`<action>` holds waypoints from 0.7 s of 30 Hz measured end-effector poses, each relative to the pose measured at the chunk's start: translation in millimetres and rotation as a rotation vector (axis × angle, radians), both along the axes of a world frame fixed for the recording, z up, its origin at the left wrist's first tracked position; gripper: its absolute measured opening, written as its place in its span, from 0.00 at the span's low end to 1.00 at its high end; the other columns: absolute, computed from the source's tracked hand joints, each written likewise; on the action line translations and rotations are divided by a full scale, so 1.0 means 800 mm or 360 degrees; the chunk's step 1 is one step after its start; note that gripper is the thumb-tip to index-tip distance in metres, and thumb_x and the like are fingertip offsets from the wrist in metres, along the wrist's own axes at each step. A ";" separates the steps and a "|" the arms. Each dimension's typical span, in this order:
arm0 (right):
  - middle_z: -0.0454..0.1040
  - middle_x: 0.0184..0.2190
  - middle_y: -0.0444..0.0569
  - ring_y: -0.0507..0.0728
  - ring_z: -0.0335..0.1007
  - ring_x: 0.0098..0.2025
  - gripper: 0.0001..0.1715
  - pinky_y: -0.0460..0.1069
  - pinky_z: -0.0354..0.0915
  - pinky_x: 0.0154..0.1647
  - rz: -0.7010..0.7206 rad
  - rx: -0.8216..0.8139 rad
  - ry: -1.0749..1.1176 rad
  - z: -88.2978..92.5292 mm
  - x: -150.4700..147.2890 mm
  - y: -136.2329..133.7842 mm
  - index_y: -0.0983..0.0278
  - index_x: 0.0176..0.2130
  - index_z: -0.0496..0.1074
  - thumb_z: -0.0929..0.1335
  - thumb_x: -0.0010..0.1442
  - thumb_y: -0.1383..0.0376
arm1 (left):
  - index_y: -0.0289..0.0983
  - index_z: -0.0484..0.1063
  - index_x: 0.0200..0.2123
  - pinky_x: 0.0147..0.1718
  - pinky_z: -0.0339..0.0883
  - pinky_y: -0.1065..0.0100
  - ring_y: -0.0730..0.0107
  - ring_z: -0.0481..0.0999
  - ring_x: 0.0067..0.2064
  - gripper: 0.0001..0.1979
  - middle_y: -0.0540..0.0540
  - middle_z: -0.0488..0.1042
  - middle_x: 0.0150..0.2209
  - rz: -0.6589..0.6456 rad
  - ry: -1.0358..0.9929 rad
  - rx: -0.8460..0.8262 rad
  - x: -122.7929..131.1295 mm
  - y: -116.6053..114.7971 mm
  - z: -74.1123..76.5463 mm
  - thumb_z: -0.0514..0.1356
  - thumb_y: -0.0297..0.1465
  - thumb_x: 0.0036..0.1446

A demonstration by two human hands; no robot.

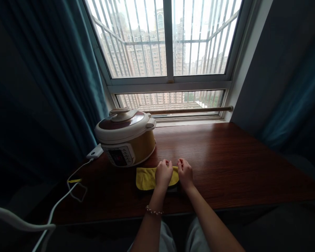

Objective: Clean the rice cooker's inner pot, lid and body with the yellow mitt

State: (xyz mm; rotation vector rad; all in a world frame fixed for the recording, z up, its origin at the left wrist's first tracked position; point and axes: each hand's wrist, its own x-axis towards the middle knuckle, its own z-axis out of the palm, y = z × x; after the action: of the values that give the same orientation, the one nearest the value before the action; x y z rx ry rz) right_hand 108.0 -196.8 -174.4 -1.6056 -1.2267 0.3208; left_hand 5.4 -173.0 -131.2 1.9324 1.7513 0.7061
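Note:
A yellow cloth with a dark edge lies flat on the brown wooden table, near its front. My left hand is over the cloth's middle, its fingers curled past the far edge. To the right, my right hand is by the cloth's right end, its fingers also curled in. A small gap separates the two hands. The inside of both hands is hidden, so I cannot make out whether anything is in them. Just beyond the cloth, to the left, stands an electric pressure cooker with its white lid on.
The table reaches back to a barred window. A white power strip sits left of the cooker, and its white cable runs down past the table's left side. Blue curtains hang at both sides.

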 end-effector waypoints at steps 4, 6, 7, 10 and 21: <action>0.73 0.32 0.48 0.52 0.69 0.35 0.16 0.45 0.60 0.38 0.0231 -0.0090 -0.0189 0.005 -0.015 -0.001 0.64 0.34 0.70 0.57 0.62 0.61 | 0.28 0.71 0.38 0.41 0.63 0.56 0.48 0.73 0.44 0.13 0.28 0.71 0.42 -0.0023 0.0293 -0.0129 -0.014 0.000 -0.007 0.53 0.32 0.56; 0.74 0.33 0.47 0.51 0.69 0.35 0.13 0.44 0.59 0.37 0.0283 -0.0173 -0.0260 0.006 -0.020 -0.001 0.63 0.35 0.71 0.59 0.61 0.63 | 0.28 0.71 0.39 0.42 0.62 0.56 0.47 0.72 0.45 0.13 0.26 0.70 0.44 -0.0093 0.0381 -0.0167 -0.016 0.001 -0.012 0.54 0.31 0.55; 0.74 0.33 0.46 0.51 0.70 0.35 0.12 0.43 0.59 0.37 0.0284 -0.0226 -0.0290 0.005 -0.020 -0.001 0.62 0.35 0.71 0.60 0.60 0.63 | 0.28 0.71 0.40 0.42 0.62 0.56 0.48 0.72 0.45 0.13 0.27 0.69 0.45 -0.0131 0.0406 -0.0177 -0.015 0.001 -0.013 0.54 0.31 0.56; 0.75 0.33 0.47 0.53 0.70 0.34 0.11 0.45 0.59 0.33 0.0196 -0.0420 -0.0371 0.004 -0.017 -0.002 0.62 0.33 0.72 0.61 0.59 0.63 | 0.29 0.71 0.38 0.40 0.63 0.60 0.54 0.74 0.41 0.14 0.30 0.71 0.43 -0.0256 0.0418 -0.0199 -0.010 0.001 -0.017 0.50 0.31 0.58; 0.75 0.34 0.54 0.60 0.71 0.36 0.17 0.50 0.60 0.32 -0.0338 -0.0933 -0.0505 0.005 0.037 -0.004 0.63 0.31 0.72 0.59 0.59 0.58 | 0.35 0.72 0.36 0.38 0.62 0.71 0.68 0.73 0.39 0.08 0.44 0.74 0.37 -0.0593 0.0285 -0.0122 0.007 -0.005 -0.026 0.57 0.31 0.54</action>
State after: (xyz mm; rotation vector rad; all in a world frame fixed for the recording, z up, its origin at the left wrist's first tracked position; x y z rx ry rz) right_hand 137.2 -199.9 -170.7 -2.3452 -1.2474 0.3150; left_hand 10.9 -177.0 -152.1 2.2387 1.4265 0.3382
